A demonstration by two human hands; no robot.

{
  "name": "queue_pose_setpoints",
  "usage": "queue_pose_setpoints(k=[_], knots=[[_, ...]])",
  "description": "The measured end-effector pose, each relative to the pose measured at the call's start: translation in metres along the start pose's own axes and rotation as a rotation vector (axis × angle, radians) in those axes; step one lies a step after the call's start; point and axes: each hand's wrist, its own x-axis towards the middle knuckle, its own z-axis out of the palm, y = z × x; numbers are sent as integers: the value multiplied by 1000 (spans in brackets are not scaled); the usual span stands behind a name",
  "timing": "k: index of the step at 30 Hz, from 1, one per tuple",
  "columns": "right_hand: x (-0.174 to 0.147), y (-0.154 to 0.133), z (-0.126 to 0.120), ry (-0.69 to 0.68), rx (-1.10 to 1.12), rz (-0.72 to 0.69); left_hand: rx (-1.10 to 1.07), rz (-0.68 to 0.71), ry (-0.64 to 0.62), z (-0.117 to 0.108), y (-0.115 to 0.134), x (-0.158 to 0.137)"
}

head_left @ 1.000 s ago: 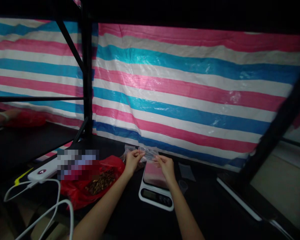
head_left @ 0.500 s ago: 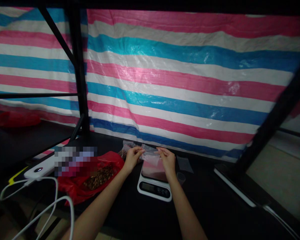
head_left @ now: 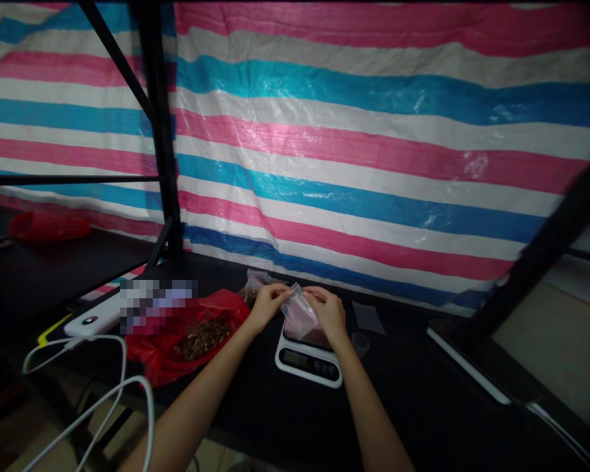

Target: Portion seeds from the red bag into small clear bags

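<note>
A small clear plastic bag point(head_left: 299, 316) is pinched at its top between my two hands, above a white kitchen scale point(head_left: 309, 377). My left hand point(head_left: 268, 305) grips the bag's left edge. On the opposite edge, my right hand point(head_left: 328, 311) has its fingers closed around the plastic. Left of the scale lies an open red plastic bag point(head_left: 152, 357) with small brown pieces point(head_left: 204, 339) in it, which look like beans or nuts. Behind my left hand are clear bags point(head_left: 255, 283) with something brown inside. A flat clear bag point(head_left: 368, 317) and a small clear cup point(head_left: 360, 342) are to the right.
A white power bank-like device point(head_left: 91, 321) with a looping white cable point(head_left: 150, 406) sits at the left. A flat dark device with a white edge point(head_left: 467, 364) lies at the right. Black metal posts point(head_left: 164, 151) frame the table before a striped tarp point(head_left: 349, 144).
The clear bag, stretched wide between my hands before, now hangs tilted with my hands closer together. The whole view has shifted slightly, so the table things appear a little to the right.
</note>
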Motion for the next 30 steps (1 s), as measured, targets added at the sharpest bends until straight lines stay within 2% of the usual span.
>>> queue_pose_setpoints(k=[5,7,11,16,19,23,28,30], knots=[[3,10,4,6,88,4,-40,-39,154,-3,3,1],[3,10,5,-1,106,-13,-29,-38,125,-4,4,1],[1,9,8,-67,72,-23,27,-16,-32,1,4,-2],[4,14,8,30,223,-4,-14,27,73,10,3,-4],[5,15,5,81,285,27,-171,-76,80,13,1,-3],[5,11,5,61,267,60,-332,-244,89,11,-6,0],[1,5,6,53,212,41,-304,-286,224,8,-10,1],[0,3,6,85,183,21,-304,-282,215,8,-10,1]])
